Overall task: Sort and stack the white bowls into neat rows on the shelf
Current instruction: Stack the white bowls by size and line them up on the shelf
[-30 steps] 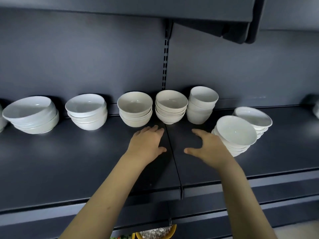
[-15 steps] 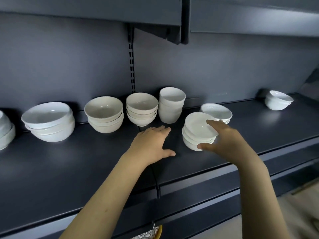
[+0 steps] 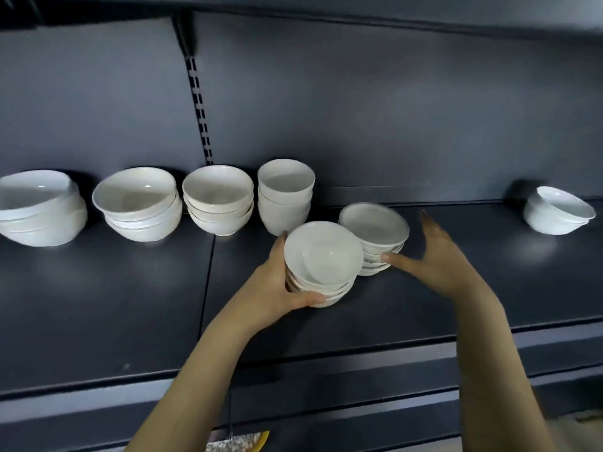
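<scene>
Several stacks of white bowls stand on a dark shelf (image 3: 98,305). My left hand (image 3: 277,282) grips the front stack of shallow bowls (image 3: 323,259) from its left side, thumb curled under its near edge. Just behind and right of it stands a second shallow stack (image 3: 375,225). My right hand (image 3: 427,252) is spread beside that stack, its thumb tip touching the stack's lower bowls and its fingers straight. Along the back wall stand a tall narrow stack (image 3: 285,194), a medium stack (image 3: 218,199), a wider stack (image 3: 138,203) and a large stack (image 3: 39,210).
A lone small stack of bowls (image 3: 558,213) sits far right at the back of the shelf. Bare shelf surface lies in front of the back row and between the right hand and the far-right stack. Another shelf hangs overhead. A lower shelf edge runs below.
My left hand moved right and took hold of the front shallow stack. My right hand left that stack and went to the stack behind it. The view shifted right.
</scene>
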### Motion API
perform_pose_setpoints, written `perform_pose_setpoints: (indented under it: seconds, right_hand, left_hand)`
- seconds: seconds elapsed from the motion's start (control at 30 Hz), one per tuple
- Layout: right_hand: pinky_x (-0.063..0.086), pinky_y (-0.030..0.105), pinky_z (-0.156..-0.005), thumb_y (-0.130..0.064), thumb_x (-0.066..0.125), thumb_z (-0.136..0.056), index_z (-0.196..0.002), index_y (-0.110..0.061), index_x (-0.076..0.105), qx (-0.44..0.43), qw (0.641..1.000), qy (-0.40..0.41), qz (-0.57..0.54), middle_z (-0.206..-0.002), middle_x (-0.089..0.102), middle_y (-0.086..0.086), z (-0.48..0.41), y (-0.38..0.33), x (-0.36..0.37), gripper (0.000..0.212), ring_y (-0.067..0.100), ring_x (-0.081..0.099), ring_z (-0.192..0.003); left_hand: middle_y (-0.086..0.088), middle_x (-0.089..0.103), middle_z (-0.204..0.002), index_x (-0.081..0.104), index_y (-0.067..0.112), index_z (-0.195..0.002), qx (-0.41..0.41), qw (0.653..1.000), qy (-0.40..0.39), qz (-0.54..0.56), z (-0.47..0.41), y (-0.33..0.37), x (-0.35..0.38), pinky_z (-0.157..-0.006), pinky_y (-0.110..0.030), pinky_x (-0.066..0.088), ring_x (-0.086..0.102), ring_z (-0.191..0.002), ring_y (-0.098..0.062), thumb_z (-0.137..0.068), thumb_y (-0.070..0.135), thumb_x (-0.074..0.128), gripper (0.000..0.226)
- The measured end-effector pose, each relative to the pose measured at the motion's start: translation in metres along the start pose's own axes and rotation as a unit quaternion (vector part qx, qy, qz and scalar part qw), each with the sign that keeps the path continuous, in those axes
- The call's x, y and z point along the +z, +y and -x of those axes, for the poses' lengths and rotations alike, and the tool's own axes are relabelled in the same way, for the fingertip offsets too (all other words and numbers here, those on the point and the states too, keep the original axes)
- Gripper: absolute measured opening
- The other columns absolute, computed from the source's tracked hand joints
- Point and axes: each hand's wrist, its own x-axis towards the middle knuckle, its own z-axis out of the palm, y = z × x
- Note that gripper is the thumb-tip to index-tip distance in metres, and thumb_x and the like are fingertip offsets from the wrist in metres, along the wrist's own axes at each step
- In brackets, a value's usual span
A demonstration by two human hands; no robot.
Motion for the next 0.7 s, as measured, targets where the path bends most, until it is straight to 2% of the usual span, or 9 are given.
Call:
perform_pose_setpoints:
  seconds: [0.1, 0.2, 0.27, 0.37, 0.47, 0.57, 0.7]
  right_hand:
    - [0.018, 0.035, -0.118, -0.052, 0.078, -0.071, -0.156, -0.022, 0.004, -0.002, 0.995, -0.046, -0.085, -0.162, 0.010, -0.008, -0.018, 0.018, 0.003, 0.117, 0.012, 0.011, -0.149]
    - [0.033, 0.037, -0.115, -0.052, 0.083, -0.064, -0.153, -0.031, 0.017, -0.030, 0.981, -0.108, -0.162, -0.152, 0.036, -0.015, -0.033, 0.028, 0.006, 0.113, 0.004, 0.036, -0.138]
    - [0.043, 0.029, -0.107, -0.036, 0.087, -0.066, -0.147, -0.032, 0.026, -0.060, 0.969, -0.131, -0.199, -0.135, 0.050, -0.022, -0.039, 0.033, 0.009, 0.101, -0.008, 0.049, -0.122]
    - [0.044, 0.016, -0.098, -0.021, 0.087, -0.068, -0.150, -0.032, 0.018, -0.079, 0.956, -0.145, -0.244, -0.131, 0.047, -0.027, -0.044, 0.038, 0.014, 0.109, -0.015, 0.047, -0.117]
    - [0.043, 0.016, -0.099, -0.028, 0.089, -0.061, -0.151, -0.031, 0.016, -0.090, 0.948, -0.136, -0.272, -0.136, 0.045, -0.022, -0.047, 0.042, 0.020, 0.116, -0.012, 0.047, -0.121]
    - [0.046, 0.010, -0.092, -0.019, 0.088, -0.063, -0.146, -0.031, 0.019, -0.100, 0.939, -0.125, -0.305, -0.135, 0.047, -0.020, -0.049, 0.042, 0.025, 0.109, -0.013, 0.049, -0.117]
    - [0.046, 0.010, -0.089, -0.010, 0.086, -0.065, -0.144, -0.027, 0.027, -0.115, 0.929, -0.116, -0.333, -0.134, 0.051, -0.014, -0.051, 0.043, 0.031, 0.100, -0.007, 0.052, -0.118]
  left_hand:
    - [0.033, 0.049, -0.129, 0.024, 0.051, -0.141, -0.028, 0.998, 0.046, 0.013, 0.002, -0.003, 0.011, -0.099, -0.015, 0.042, 0.050, -0.118, 0.008, -0.068, 0.036, 0.086, 0.097]
    - [0.028, 0.055, -0.126, 0.028, 0.047, -0.142, -0.048, 0.995, 0.086, 0.031, 0.004, -0.001, 0.023, -0.084, -0.005, 0.044, 0.056, -0.112, 0.005, -0.068, 0.035, 0.086, 0.094]
    - [0.029, 0.056, -0.121, 0.028, 0.047, -0.141, -0.057, 0.992, 0.109, 0.031, 0.005, 0.002, 0.029, -0.076, 0.000, 0.043, 0.059, -0.107, 0.004, -0.070, 0.033, 0.085, 0.092]
    - [0.029, 0.056, -0.119, 0.027, 0.048, -0.140, -0.062, 0.989, 0.133, 0.028, 0.005, 0.005, 0.035, -0.073, 0.002, 0.041, 0.060, -0.104, 0.004, -0.071, 0.031, 0.084, 0.090]
    - [0.028, 0.056, -0.118, 0.027, 0.048, -0.140, -0.066, 0.986, 0.152, 0.028, 0.003, 0.007, 0.038, -0.073, 0.003, 0.040, 0.060, -0.102, 0.006, -0.072, 0.028, 0.084, 0.090]
    - [0.032, 0.055, -0.113, 0.027, 0.046, -0.141, -0.072, 0.982, 0.174, 0.021, 0.002, 0.006, 0.043, -0.071, 0.003, 0.039, 0.061, -0.096, 0.008, -0.073, 0.026, 0.084, 0.091]
    - [0.032, 0.055, -0.107, 0.028, 0.041, -0.143, -0.080, 0.977, 0.195, 0.015, -0.001, 0.005, 0.050, -0.069, 0.003, 0.039, 0.061, -0.093, 0.005, -0.074, 0.026, 0.083, 0.091]
